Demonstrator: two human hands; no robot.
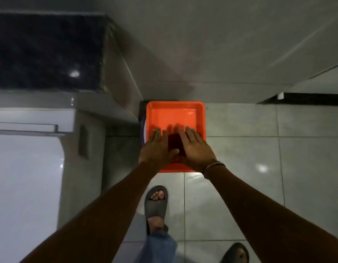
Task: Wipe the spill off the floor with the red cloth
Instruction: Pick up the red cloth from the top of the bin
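Head view, looking straight down. The fingers (191, 132) of the right hand (195, 149) are stretched out flat and slightly spread, released, grasping nothing; the fingers (156, 133) of the left hand (156, 149) are likewise straight and unclenched, its thumb angled toward 3 o'clock. Both palms face down, side by side, over the near half of an orange tub (175, 114). Between the two hands lies a dark red patch, probably the red cloth (174, 144), inside the tub; it is shadowed, and whether the palms touch it cannot be told. The near rim of the tub is covered by the hands and wrists. A thin bracelet (214, 166) circles the right wrist. Both forearms are bare and extended, running back toward 7 and 5 o'clock and out of the picture.

The tub sits on a pale tiled floor (240, 158), at the centre, against the wall at 12 o'clock. Any spill on the tiles is hard to make out; only bright light reflections show. At 6 o'clock, a foot in a grey slide sandal (155, 204) and a blue trouser leg; a second sandal (235, 253) is cut off at 5 o'clock. At 10 o'clock, a dark speckled counter (46, 50); at 8 o'clock a white appliance (25, 177), partly cut off.
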